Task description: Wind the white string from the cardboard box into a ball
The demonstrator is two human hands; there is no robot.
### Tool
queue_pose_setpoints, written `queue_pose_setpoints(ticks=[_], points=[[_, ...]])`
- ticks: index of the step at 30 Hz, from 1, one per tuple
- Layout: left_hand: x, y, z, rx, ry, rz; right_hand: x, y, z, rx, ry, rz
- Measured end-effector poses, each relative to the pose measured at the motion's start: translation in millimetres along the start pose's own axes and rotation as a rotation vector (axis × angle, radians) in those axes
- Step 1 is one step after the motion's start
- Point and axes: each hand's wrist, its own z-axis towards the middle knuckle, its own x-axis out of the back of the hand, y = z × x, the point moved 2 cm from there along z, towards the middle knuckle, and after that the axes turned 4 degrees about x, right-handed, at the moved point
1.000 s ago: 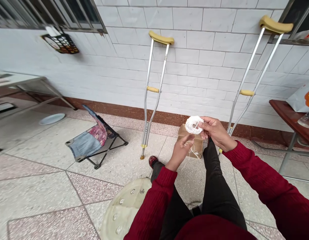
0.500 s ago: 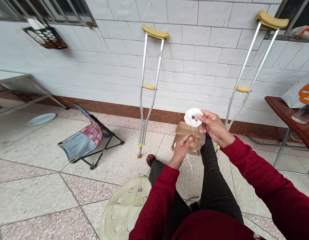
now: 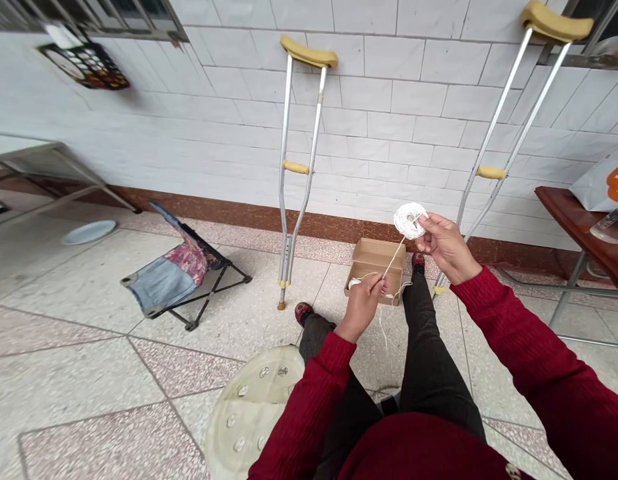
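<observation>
My right hand pinches the edge of a flat white ring of coiled string, held up in front of the wall. From the ring a strand of white string runs taut down to my left hand, whose fingers are closed on it. Loose string ends hang below that hand. Beneath and behind the hands, an open cardboard box sits on the floor, with some white string and a small white item inside, partly hidden by my left hand.
Two crutches lean on the tiled wall. A folding chair stands left, with a plate on the floor behind it. A round plastic stool is beside my left leg. On the right, a brown table carries a bag and a bottle.
My right hand has moved the string ring right and slightly up, away from my left hand. The strand between them, slack before, is now longer and taut.
</observation>
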Motion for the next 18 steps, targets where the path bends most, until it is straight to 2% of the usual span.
queue_pose_setpoints(ticks=[3, 7, 10, 14, 18], points=[[3.7, 5, -3, -0.085, -0.046, 0.191, 3, -2, 3, 0.028, 0.010, -0.018], [6.2, 12, -6, -0.121, -0.079, 0.201, 15, 4, 12, 0.033, 0.065, 0.002], [7.7, 14, -7, -0.095, -0.094, 0.146, 23, 7, 13, 0.018, 0.089, 0.031], [12.3, 16, -7, -0.019, -0.082, 0.138, 23, 3, 8, -0.001, 0.046, 0.030], [14.5, 21, -15, 0.026, -0.137, 0.200, 25, 8, 10, 0.064, -0.021, -0.211]])
